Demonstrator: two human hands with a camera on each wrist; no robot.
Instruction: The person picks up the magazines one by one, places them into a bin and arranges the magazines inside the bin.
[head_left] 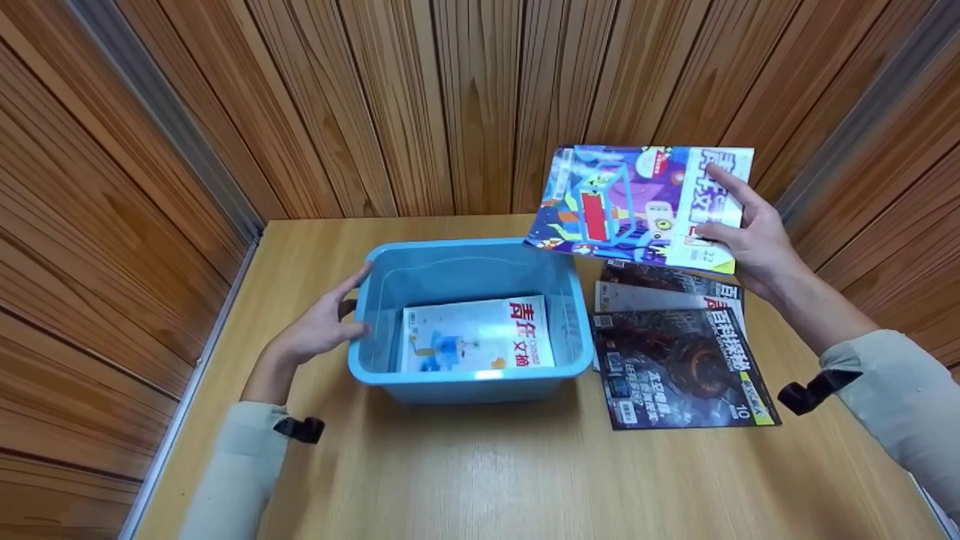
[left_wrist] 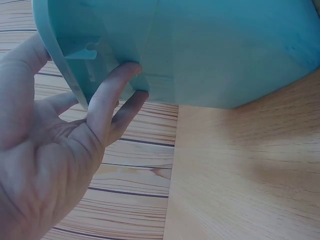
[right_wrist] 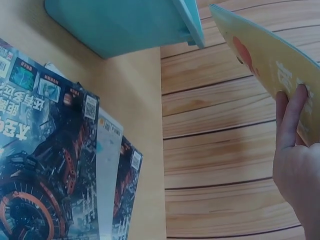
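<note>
Near the middle of the table, I have my left hand steadying the blue bin, fingers curled onto its left rim and wall. My right hand pinches a colourful magazine by its right edge, held in the air over the bin's far right corner. 1 magazine with a white cover already lies flat inside. I judge this to be the loading step; next the raised copy wants lowering flat onto the 1 inside. A stack of dark magazines waits just right of the bin, toward the table's right edge. Pale wood tabletop, with brown plank walls closing it in on 3 sides.
</note>
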